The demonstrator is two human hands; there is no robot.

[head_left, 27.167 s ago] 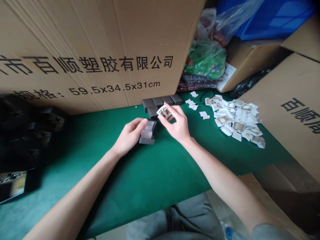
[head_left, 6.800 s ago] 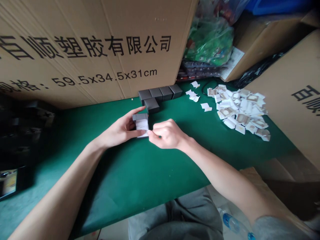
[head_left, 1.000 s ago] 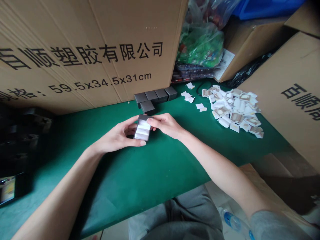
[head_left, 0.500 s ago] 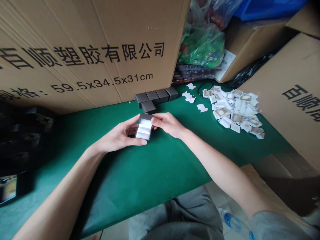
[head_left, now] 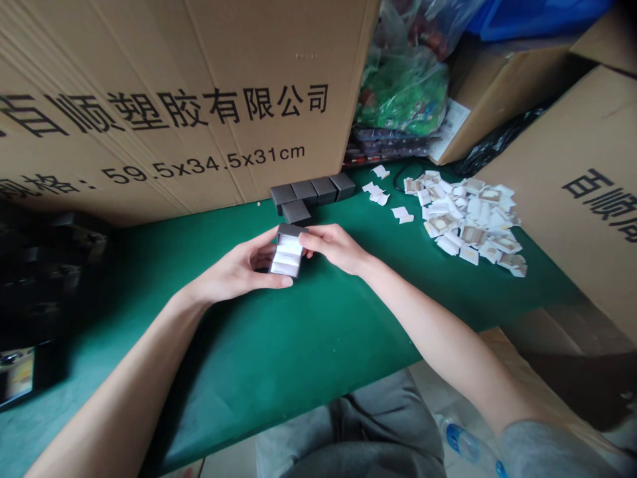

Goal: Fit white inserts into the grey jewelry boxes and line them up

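Between my two hands is a small dark jewellery box (head_left: 286,259), its lid raised and its white lining showing. My left hand (head_left: 243,267) grips the box from the left, with the thumb along its near edge. On the other side my right hand (head_left: 331,247) holds the lid's right edge, thumb over the white inside. Just beyond the box, a closed dark box (head_left: 296,212) lies on the green table (head_left: 298,352). Behind it stands a row of several similar closed boxes (head_left: 304,191).
A heap of white folded card inserts (head_left: 470,216) covers the right part of the table, with a few loose pieces (head_left: 377,192) beside it. A large carton (head_left: 174,60) walls off the back; another carton (head_left: 587,186) stands at right. Dark items (head_left: 44,285) sit at left.
Both hands stay nearly still around the opened box. My right thumb has shifted very slightly to the left over its white inside.
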